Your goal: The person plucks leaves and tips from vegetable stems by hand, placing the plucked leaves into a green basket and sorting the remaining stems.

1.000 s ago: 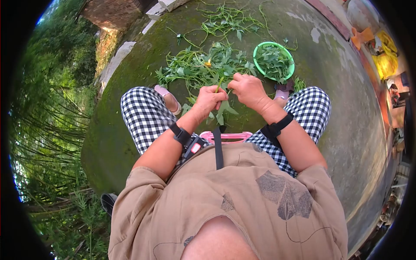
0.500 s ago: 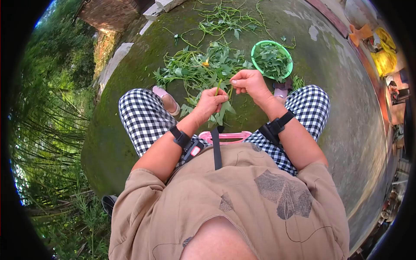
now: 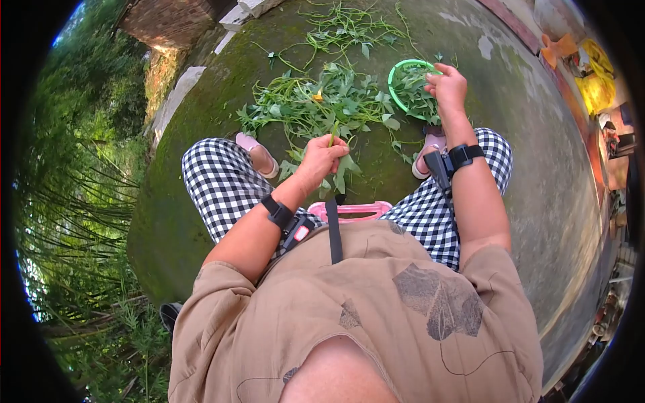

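Note:
My left hand [image 3: 322, 160] is closed around a leafy green vine stem [image 3: 334, 134], its tip poking up above the fingers and leaves [image 3: 344, 176] hanging below. Over the right side of a green-rimmed basket [image 3: 398, 95] is my right hand [image 3: 449, 86], its fingers loosely bent and apart, with nothing visible in them. Loose green leaves [image 3: 411, 86] fill the basket, which the hand partly covers. In front of my feet lies a heap of leafy vines [image 3: 295, 101] with one orange-yellow bloom [image 3: 317, 98].
Bare-looking stripped stems [image 3: 349, 27] lie farther out on the mossy concrete floor [image 3: 208, 114]. A pink plastic handle-shaped piece [image 3: 356, 212] is between my thighs. Greenery [image 3: 87, 201] borders the left; yellow cloth [image 3: 596, 80] and assorted items line the right edge.
My right hand has moved away from the left hand, out and to the right over the basket, and its fingers have loosened. My left hand stays nearly in place with the stem.

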The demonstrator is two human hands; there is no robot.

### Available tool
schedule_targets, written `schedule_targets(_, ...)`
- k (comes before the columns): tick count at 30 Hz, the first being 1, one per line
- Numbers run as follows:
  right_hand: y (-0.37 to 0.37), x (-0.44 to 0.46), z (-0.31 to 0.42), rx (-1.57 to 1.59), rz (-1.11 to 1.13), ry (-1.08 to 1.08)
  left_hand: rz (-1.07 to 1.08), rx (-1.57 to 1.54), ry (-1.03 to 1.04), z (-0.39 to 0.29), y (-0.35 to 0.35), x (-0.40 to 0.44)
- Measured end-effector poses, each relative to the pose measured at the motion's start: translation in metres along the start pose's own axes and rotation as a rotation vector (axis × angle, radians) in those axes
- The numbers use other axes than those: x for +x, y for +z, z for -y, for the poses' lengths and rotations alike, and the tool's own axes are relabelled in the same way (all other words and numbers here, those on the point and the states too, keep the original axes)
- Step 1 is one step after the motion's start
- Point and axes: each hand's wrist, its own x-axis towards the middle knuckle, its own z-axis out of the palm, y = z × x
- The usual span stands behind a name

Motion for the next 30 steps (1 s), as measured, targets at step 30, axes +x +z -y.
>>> schedule_targets(30, 0.048, -0.154, 0.055, -0.15, 0.823, -0.414, 0.029, -0.233, -0.121, -0.008, -0.006, -0.001)
